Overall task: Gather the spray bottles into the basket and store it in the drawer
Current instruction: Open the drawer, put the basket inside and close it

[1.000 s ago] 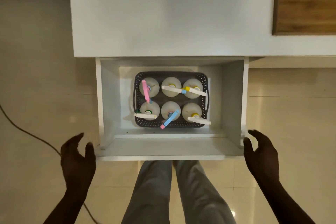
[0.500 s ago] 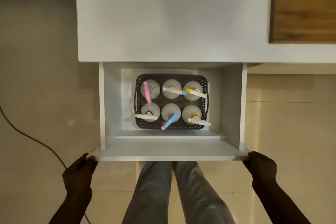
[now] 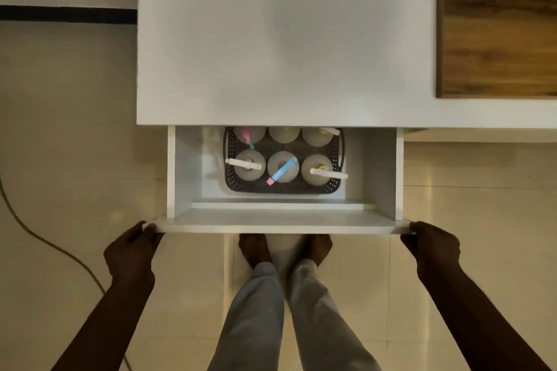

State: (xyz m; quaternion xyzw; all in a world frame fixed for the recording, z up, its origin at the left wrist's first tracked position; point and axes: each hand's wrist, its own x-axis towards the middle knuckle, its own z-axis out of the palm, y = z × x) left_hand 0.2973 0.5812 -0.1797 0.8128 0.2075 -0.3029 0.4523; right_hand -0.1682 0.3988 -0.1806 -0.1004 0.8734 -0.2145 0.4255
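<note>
Both hands grip the drawer front [image 3: 277, 227] at its ends. Left hand [image 3: 132, 250] wraps the left corner and right hand [image 3: 434, 245] the right corner, fingers curled round the edge, nothing else held. Drawer [image 3: 379, 172] is approx half in. Basket [image 3: 280, 189] sits on its floor, nearer the left wall than the right, w/ six spray bottles [image 3: 283, 167] upright inside. Back row is partly hidden under the cabinet top [image 3: 286, 39].

Step in hand, as I judge it: push the drawer home.

- Push w/ equal force on both sides so the box runs straight and doesn't jam on its sides.
- Go slow. Tall bottles could rock or tip if it stops hard.
- Trigger heads stick up, and clearance under the cabinet can't be told from above, so feel for a snag.
- Shift fingers to the face of the front before it meets the cabinet, or they get pinched.
- Feet [image 3: 256, 250] sit just under the front, so stay balanced, no lunging.
- Cable [image 3: 45, 238] on the floor lies well off to the left, not in the way.
</note>
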